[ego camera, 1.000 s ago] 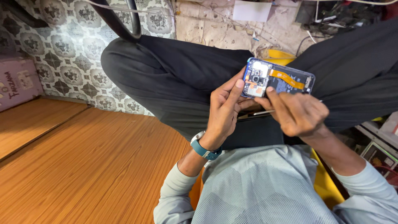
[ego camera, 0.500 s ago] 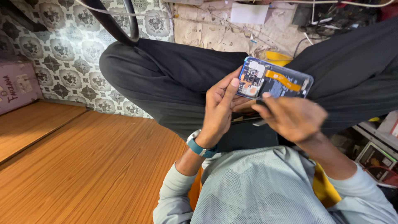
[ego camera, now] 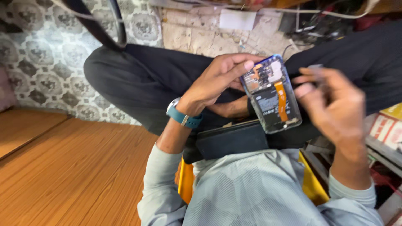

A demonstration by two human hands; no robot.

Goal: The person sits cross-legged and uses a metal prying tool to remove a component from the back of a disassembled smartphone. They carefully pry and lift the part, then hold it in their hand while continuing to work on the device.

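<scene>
Left hand (ego camera: 217,81) grips the opened phone (ego camera: 271,94); right hand (ego camera: 335,109), blurred, fingers spread beside it. Inspecting innards; next needs steady fingertips.

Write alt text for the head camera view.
The left hand holds an opened smartphone, its orange ribbon cable exposed, over the lap; the blurred right hand hovers beside it. A teal wristwatch is on the left wrist.

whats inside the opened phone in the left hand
The opened phone, held by the left hand, shows a dark battery, an orange flex ribbon and a circuit board near the top. The left thumb covers one upper corner; the right hand is blurred beside it.
</scene>
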